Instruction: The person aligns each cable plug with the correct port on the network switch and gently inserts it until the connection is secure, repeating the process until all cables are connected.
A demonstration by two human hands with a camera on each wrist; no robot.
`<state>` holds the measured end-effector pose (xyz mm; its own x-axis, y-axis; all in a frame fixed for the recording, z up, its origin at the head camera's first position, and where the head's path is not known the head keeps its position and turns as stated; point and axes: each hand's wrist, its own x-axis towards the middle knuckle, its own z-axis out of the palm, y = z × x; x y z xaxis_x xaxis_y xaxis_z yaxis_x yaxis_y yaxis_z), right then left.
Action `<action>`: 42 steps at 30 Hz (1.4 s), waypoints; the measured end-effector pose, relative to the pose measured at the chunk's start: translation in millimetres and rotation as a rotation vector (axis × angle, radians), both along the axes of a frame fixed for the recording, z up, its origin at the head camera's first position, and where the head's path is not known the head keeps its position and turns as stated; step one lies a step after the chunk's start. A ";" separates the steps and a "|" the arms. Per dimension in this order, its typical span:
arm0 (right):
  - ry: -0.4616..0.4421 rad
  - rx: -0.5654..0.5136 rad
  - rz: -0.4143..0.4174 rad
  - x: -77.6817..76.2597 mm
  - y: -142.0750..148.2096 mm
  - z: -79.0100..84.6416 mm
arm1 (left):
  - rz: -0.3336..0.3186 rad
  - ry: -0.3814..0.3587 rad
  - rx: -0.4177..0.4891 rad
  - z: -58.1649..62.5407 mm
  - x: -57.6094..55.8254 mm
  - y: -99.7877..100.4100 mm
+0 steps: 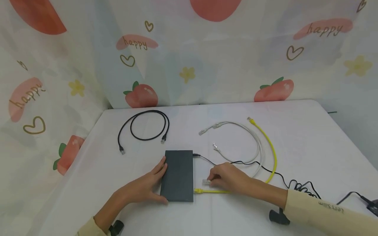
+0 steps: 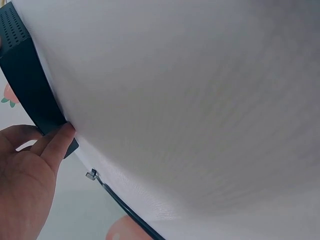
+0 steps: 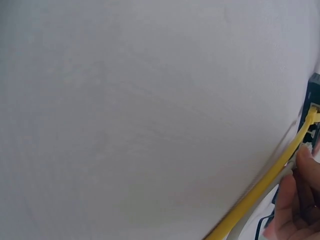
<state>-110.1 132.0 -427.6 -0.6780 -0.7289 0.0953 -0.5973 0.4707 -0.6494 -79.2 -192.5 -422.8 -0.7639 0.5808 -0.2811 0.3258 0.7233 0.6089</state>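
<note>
A dark grey flat box with network ports, a network switch (image 1: 178, 177), lies on the white table. My left hand (image 1: 146, 186) rests along its left side, fingers extended to the far part and thumb at the near corner. In the left wrist view, the fingertips (image 2: 65, 132) press against its side wall. My right hand (image 1: 227, 178) pinches a white network cable by its clear plug (image 1: 206, 182), a short way right of the switch. A yellow network cable (image 1: 214, 191) sits plugged into the switch's right side, and a thin black power lead (image 1: 208, 159) enters farther up.
A black network cable (image 1: 147, 139) lies coiled at the back left. White cable loops (image 1: 257, 139) and the yellow cable's free end (image 1: 250, 120) lie at the back right. The power lead's coiled section (image 1: 299, 186) runs towards a black adapter (image 1: 372, 207) at the right.
</note>
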 end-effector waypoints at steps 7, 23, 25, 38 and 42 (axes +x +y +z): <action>0.000 -0.002 0.036 -2.1 -5.1 0.1 | 0.005 -0.007 0.005 2.0 -0.5 0.8; -0.011 -0.055 0.074 0.1 -19.5 -4.9 | 0.001 0.007 0.011 3.0 -0.8 1.1; -0.023 -0.066 0.076 0.5 -20.5 -5.4 | 0.000 0.013 0.006 2.3 -0.7 1.3; -0.007 -0.062 0.068 3.3 -24.0 -9.2 | 0.006 0.014 -0.005 1.6 0.7 1.8; -0.019 -0.055 0.066 3.1 -26.2 -9.0 | 0.010 0.010 0.002 1.9 1.1 1.6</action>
<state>-107.0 105.8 -436.6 -0.6309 -0.7660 0.1238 -0.6129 0.3940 -0.6849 -78.1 -190.9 -420.9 -0.7724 0.5740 -0.2719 0.3250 0.7250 0.6072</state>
